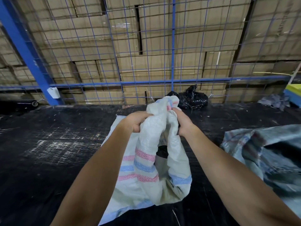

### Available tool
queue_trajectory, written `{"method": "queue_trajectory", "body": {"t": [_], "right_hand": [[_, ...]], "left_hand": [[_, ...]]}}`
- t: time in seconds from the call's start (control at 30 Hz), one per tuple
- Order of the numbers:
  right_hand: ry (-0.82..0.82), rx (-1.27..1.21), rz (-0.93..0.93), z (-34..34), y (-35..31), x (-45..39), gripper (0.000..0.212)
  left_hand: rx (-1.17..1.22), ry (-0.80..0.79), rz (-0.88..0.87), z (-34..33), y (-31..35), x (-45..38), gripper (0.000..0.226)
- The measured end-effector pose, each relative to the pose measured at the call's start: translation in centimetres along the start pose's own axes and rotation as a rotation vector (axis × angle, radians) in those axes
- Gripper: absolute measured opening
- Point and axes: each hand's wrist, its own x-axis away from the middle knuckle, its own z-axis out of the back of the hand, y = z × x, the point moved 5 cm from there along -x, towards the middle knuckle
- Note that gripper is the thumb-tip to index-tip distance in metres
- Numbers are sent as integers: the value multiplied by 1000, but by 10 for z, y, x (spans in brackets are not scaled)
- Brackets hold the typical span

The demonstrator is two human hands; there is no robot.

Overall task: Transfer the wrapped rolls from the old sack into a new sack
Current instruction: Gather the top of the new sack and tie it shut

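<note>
While the left hand (pixel 136 121) and right hand (pixel 180 122) each clench bunched cloth of the white striped sack (pixel 146 162) on the black desk (pixel 48 144), its mouth could fold shut, blocking something dark inside; the worn sack (pixel 260 154) lies right.

White sack (pixel 146 181) with pink and blue stripes, blue mesh fence (pixel 173 46), black table (pixel 48 152)

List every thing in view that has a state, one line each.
White woven sack with pink and blue stripes: bunched, mouth open, something dark inside.
Left hand: shut on the sack's fabric.
Right hand: shut on the sack's fabric.
Faded grey-blue woven sack: lying slumped, mouth open.
Black plastic bag: crumpled by the fence.
</note>
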Motion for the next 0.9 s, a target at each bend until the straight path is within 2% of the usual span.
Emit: {"method": "queue_trajectory", "body": {"t": [0.07,0.13,0.17,0.2,0.27,0.33,0.4,0.43,0.5,0.57,0.63,0.7,0.8,0.87,0.9], "right_hand": [[243,90,42,28,-3,-2,22],[572,242,71,67,-6,6,27],[716,340,86,84,-10,14,23],[827,396,125,96,-15,20,13],[902,379,225,111,-27,25,7],[822,274,242,108,-41,21,10],[496,54,245,80,-53,10,18],[295,-45,228,61,-60,9,21],[-67,-184,148,21,-70,9,28],[-255,-269,52,-7,-75,17,43],[-315,-228,55,-22,-87,18,35],[-280,-176,133,-31,-109,19,24],[-263,-105,271,-47,-151,19,29],[-254,-73,329,-57,-171,21,27],[-244,-76,352,-60,-176,21,26]], "left_hand": [[-349,408,-118,40,10,0,18],[-691,865,-146,72,17,26,26],[-782,1019,-151,84,18,40,25],[-829,1128,-166,96,19,49,24],[-868,1295,-232,114,25,65,23],[-873,1346,-278,124,34,64,23],[-943,1228,-213,120,47,45,34],[-904,1086,-204,114,53,33,43],[-646,711,-297,91,65,19,60],[-505,468,-347,60,73,21,57],[-541,349,-379,38,88,27,55],[-543,260,-390,17,106,38,47],[-170,-54,-293,-2,120,40,38],[-112,-198,-268,-14,123,39,39],[-135,-188,-286,-16,125,35,38]]}}
